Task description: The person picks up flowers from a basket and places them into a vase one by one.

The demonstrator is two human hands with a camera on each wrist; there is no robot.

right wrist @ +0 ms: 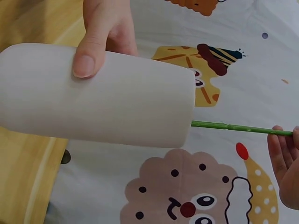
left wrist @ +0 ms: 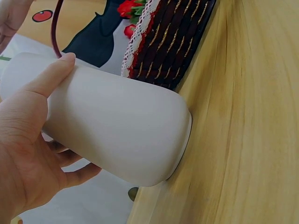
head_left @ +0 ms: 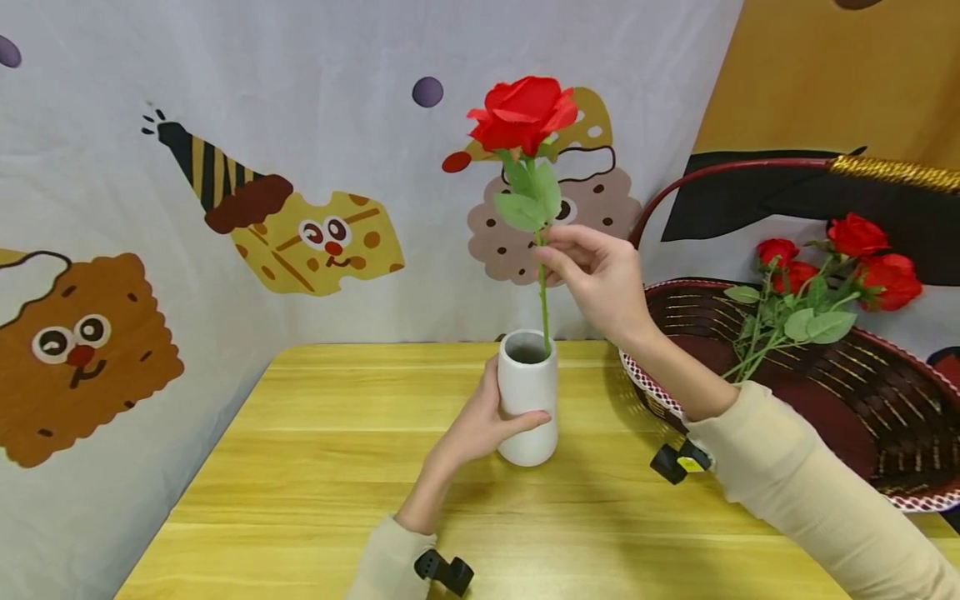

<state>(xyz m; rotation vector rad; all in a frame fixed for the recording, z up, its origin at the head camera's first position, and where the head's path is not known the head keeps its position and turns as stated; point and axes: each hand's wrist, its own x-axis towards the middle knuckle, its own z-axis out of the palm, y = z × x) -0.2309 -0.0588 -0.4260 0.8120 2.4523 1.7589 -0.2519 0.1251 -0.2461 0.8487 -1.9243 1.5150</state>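
A white vase (head_left: 528, 417) stands upright on the wooden table, and my left hand (head_left: 480, 421) grips its left side, thumb across the front. My right hand (head_left: 596, 271) pinches the green stem of a red rose (head_left: 525, 117) just below its leaves. The lower end of the stem (right wrist: 229, 127) goes into the vase mouth and is hidden inside. In the left wrist view the left hand's fingers wrap round the back of the vase (left wrist: 121, 126), whose base meets the tabletop.
To the right, a dark woven basket (head_left: 911, 417) with a lace-trimmed rim and tall handle holds several red roses (head_left: 888, 279). Behind the wooden table (head_left: 300, 467) hangs a white cloth (head_left: 315, 75) printed with cartoon biscuits and cheese.
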